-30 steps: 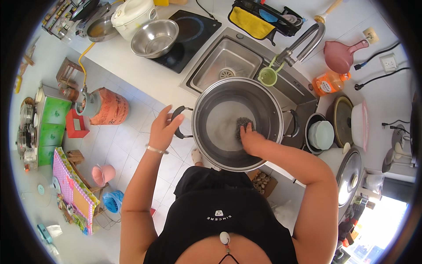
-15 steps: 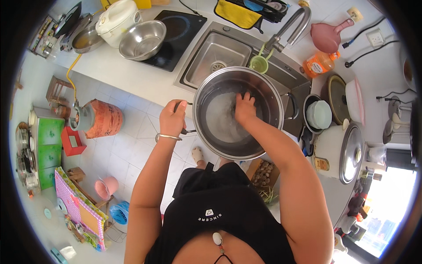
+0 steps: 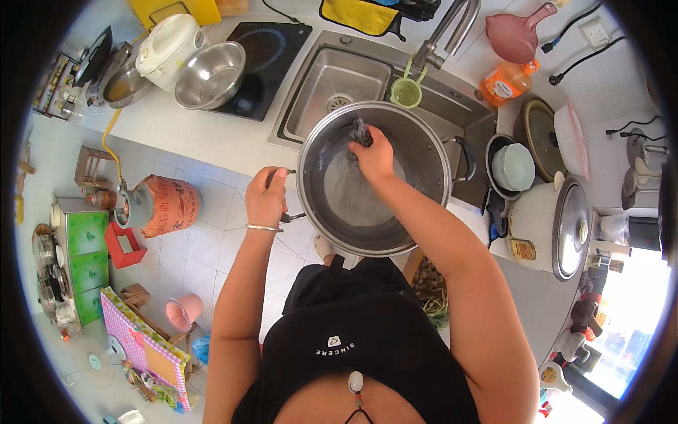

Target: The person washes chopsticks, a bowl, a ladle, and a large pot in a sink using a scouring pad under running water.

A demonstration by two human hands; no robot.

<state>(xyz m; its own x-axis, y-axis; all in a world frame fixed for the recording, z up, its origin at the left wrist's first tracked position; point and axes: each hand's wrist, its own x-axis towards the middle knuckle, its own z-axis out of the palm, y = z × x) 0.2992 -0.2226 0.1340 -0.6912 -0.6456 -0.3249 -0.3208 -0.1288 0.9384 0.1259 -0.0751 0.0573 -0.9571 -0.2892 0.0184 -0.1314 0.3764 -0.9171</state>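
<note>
A large steel pot (image 3: 417,233) with two dark side handles rests at the sink's front edge, its mouth facing me. My left hand (image 3: 266,196) is closed around the pot's left handle (image 3: 292,217). Inside the pot, my right hand (image 3: 371,150) grips a dark grey scouring pad (image 3: 360,133) near the far inner wall. The pot's bottom (image 3: 353,191) looks wet, with a whitish film or water on it.
Behind the pot lies the steel sink (image 3: 346,74) with a tap (image 3: 445,39) and a green strainer (image 3: 406,92). A steel bowl (image 3: 212,74) overlaps the black cooktop (image 3: 265,63). To the right stand an orange detergent bottle (image 3: 505,81), stacked bowls (image 3: 513,172) and a lidded cooker (image 3: 537,219).
My right hand has moved from the pot's right side up and left to the far wall, and the scouring pad now shows. My left hand keeps the handle. The whole view has shifted slightly.
</note>
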